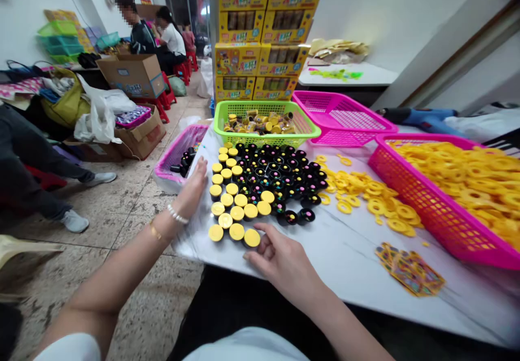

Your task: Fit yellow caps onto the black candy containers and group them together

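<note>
Left hand (190, 193) is held at the edge of the white table (325, 258), fingers extended and partly overlapped; the pink tray (161, 167) is partly covered by it. Right thumb and forefinger are bent beside the nearest yellow-topped cup (252, 238), on the table; whether it is gripped by the right hand (280, 252) cannot be told. The ring-filled basket (430, 209) is cut off at right.

bright, whitish indoor light falls fairly evenly on the marble-patterned tabletop (325, 263), and the yellow caps (251, 238) read clearly. a pale yellowish glow tints the white wall (390, 25); a small glare spot shows in the background. the wide lens stretches the pink basket (430, 209) rightward, and the outer edges look soft.
</note>
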`<control>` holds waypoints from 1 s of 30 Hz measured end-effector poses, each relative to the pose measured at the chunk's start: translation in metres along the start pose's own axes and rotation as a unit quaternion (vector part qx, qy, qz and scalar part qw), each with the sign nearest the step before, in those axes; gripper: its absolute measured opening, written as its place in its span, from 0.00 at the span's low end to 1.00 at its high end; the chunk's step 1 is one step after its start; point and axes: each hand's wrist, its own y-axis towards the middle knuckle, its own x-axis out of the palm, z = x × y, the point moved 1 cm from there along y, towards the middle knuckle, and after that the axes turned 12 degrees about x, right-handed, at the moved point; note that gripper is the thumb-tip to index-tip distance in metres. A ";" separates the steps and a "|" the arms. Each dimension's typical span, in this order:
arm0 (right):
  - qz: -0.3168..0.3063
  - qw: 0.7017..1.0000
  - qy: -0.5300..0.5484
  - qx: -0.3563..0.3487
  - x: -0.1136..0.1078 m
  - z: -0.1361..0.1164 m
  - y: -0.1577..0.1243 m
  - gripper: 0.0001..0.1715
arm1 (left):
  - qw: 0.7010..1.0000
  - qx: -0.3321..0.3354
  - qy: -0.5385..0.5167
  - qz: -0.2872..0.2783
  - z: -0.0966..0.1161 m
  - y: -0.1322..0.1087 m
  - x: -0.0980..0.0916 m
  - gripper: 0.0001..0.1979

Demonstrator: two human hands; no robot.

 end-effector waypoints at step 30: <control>0.207 0.925 -0.248 -0.199 -0.046 -0.013 0.024 0.19 | 0.922 0.173 0.345 -0.029 -0.002 -0.121 0.003 0.57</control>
